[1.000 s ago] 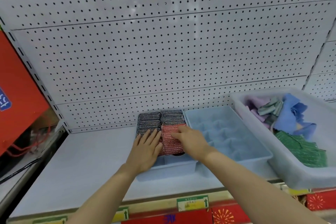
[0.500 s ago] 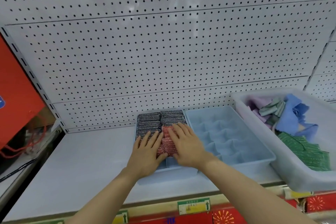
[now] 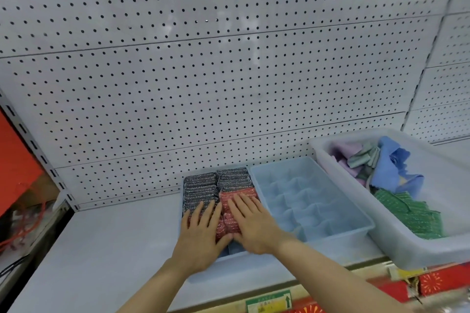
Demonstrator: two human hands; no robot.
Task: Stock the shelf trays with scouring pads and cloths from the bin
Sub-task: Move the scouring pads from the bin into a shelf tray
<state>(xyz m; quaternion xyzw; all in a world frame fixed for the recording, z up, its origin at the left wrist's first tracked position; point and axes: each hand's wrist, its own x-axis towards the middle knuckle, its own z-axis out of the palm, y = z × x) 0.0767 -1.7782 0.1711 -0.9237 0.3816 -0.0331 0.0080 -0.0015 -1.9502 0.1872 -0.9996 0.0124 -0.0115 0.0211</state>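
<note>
Two pale blue divided trays stand side by side on the shelf. The left tray point(image 3: 230, 278) holds rows of dark silver scouring pads point(image 3: 201, 187) and red scouring pads point(image 3: 227, 211) standing on edge. My left hand point(image 3: 201, 239) lies flat, fingers spread, on the left row. My right hand point(image 3: 254, 226) lies flat on the red pads, pressing down. The right tray point(image 3: 328, 236) shows only bare compartments. A white bin point(image 3: 407, 249) at the right holds green scouring pads point(image 3: 412, 213) and blue, purple and grey-green cloths point(image 3: 389, 165).
White pegboard point(image 3: 229, 71) backs the shelf. Bare grey shelf surface point(image 3: 114, 249) stretches left of the trays. A red panel point(image 3: 15, 160) and loose cables sit at far left. The bin overhangs the shelf's front edge, which carries price labels point(image 3: 269, 301).
My right hand went from pinching the red pads to lying flat on them. Both hands slid slightly toward me. The camera tilted up a little.
</note>
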